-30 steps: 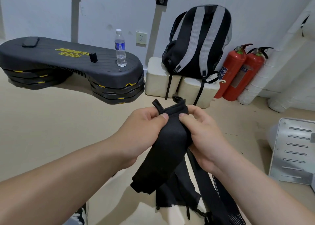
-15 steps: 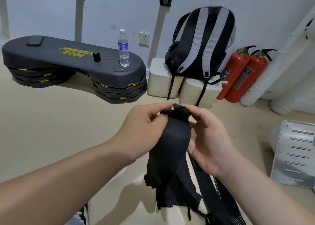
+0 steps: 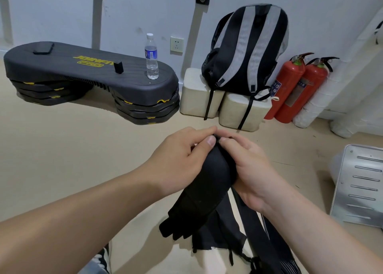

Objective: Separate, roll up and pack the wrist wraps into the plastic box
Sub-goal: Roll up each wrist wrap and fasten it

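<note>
A black wrist wrap [image 3: 209, 182] hangs between my two hands at the middle of the view, its top end folded over under my fingertips. My left hand [image 3: 178, 159] pinches that top end from the left, thumb on the fabric. My right hand [image 3: 248, 170] grips it from the right. The wrap's loose lower end droops toward the floor. More black wraps and straps [image 3: 255, 230] lie below, partly hidden by my right forearm. No plastic box is in view.
A stack of black step platforms [image 3: 93, 81] carries a water bottle [image 3: 152, 57] at the back left. A striped backpack [image 3: 246, 51] sits on beige blocks [image 3: 199, 95], beside two red fire extinguishers [image 3: 294, 89]. A slotted metal plate [image 3: 360, 186] lies at right.
Both hands have lowered a little and closed together over the wrap's top end, which is now tucked down under the fingertips. The thumb loop that stuck up is no longer visible.
</note>
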Motion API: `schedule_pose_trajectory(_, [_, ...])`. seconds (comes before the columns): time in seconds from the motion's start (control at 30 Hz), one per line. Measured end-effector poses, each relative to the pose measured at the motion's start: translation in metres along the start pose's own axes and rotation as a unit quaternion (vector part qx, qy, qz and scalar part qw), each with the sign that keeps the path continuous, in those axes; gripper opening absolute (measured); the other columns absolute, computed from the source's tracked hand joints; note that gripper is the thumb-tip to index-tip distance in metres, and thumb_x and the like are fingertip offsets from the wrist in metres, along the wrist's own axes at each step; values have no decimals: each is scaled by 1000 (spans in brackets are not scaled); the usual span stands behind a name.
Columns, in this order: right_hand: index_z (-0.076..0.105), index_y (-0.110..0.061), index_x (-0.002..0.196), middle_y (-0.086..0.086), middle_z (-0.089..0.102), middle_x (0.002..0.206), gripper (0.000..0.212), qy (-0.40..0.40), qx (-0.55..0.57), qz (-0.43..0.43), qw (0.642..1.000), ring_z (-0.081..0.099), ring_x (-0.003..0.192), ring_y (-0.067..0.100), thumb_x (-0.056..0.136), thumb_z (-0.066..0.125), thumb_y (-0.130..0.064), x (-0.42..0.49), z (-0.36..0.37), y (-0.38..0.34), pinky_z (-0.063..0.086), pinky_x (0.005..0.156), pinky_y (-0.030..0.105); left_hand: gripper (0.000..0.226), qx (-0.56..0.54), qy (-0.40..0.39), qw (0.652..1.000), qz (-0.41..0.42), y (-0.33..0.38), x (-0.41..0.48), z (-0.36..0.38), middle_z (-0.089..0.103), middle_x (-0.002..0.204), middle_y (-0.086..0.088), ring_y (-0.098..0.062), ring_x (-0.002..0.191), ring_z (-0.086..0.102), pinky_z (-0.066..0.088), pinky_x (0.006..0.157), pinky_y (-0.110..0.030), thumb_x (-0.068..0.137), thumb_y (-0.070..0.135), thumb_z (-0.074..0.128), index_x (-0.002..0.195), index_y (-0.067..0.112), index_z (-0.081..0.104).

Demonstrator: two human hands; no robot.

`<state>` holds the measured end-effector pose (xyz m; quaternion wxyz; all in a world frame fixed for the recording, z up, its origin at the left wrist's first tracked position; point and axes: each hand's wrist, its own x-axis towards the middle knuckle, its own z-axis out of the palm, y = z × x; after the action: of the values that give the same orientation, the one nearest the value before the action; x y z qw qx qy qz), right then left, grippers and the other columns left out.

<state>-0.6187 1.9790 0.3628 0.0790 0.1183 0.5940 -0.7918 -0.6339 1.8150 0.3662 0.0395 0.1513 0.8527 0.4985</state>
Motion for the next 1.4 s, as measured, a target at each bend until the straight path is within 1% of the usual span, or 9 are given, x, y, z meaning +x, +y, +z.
schedule_pose_trajectory(0.2, [67, -3, 128, 26, 76, 118, 24, -21, 1, 8, 1000, 73, 115, 40, 105, 60, -6, 1, -3, 5, 63, 92, 40, 23, -192, 6, 981, -28, 6, -1, -2, 80, 95, 12, 5, 90, 73, 50, 78, -6, 96, 4, 73, 111, 18, 84])
schedule_pose_trajectory(0.33, [68, -4, 125, 25, 75, 119, 27, -27, 17, 13, 999, 73, 115, 40, 102, 56, 1, 0, -6, 0, 59, 94, 44, 18, -233, 17, 969, -77, 4, 4, -3, 83, 95, 0, -17, 98, 79, 61, 88, -24, 87, 5, 83, 103, 12, 85])
schedule_pose_trajectory(0.43, [69, -7, 123, 21, 77, 110, 23, -58, -13, -7, 998, 77, 100, 27, 101, 61, -9, -4, -6, -5, 60, 80, 32, 14, -227, 27, 969, -89, 3, 5, -5, 82, 88, -8, -28, 94, 79, 63, 90, -36, 83, 2, 85, 92, 12, 85])
schedule_pose_trajectory(0.53, [71, -11, 119, 37, 69, 111, 22, -47, -80, -42, 995, 73, 91, 30, 97, 73, -9, -5, -6, -3, 59, 80, 36, 17, -213, 36, 974, -74, 6, 3, -6, 76, 74, 5, -7, 69, 69, 57, 65, -18, 80, -4, 85, 83, 12, 80])
schedule_pose_trajectory(0.77, [73, -13, 110, 33, 71, 97, 19, -24, -90, -53, 994, 68, 86, 32, 97, 65, -3, -1, -4, 0, 53, 78, 43, 28, -161, -2, 985, -60, 8, 2, -13, 80, 85, 8, 2, 73, 66, 54, 69, -13, 91, -4, 72, 92, 22, 83])
schedule_pose_trajectory(0.97, [73, -21, 94, -1, 70, 76, 31, -23, -169, -137, 976, 63, 71, 11, 97, 59, 6, -1, -5, 1, 52, 61, 23, 17, -157, -29, 982, -105, 5, 4, -15, 78, 90, -8, -3, 72, 64, 50, 73, -24, 101, 37, 65, 104, 24, 76])
schedule_pose_trajectory(1.1, [73, -18, 96, -7, 74, 84, 31, -13, -187, -180, 966, 67, 81, 7, 95, 59, 10, -2, -4, 0, 56, 72, 20, 28, -168, -84, 979, -83, 2, 2, -14, 79, 101, -14, -10, 81, 67, 53, 75, -27, 106, 35, 59, 104, 19, 81])
schedule_pose_trajectory(1.23, [75, -19, 96, 0, 78, 93, 34, -7, -188, -194, 963, 73, 94, 18, 95, 59, 11, -3, -3, -1, 60, 89, 36, 22, -168, -82, 981, -55, 2, 2, -12, 77, 105, -19, -16, 86, 66, 51, 77, -32, 106, 28, 61, 110, 20, 81])
schedule_pose_trajectory(1.4, [78, -12, 106, 14, 80, 104, 31, -26, -116, -113, 986, 75, 107, 36, 95, 62, 12, -5, -7, -7, 61, 94, 46, 21, -145, -82, 985, -45, -4, 9, -12, 79, 108, -17, -34, 99, 73, 56, 86, -44, 106, 24, 63, 116, 29, 80])
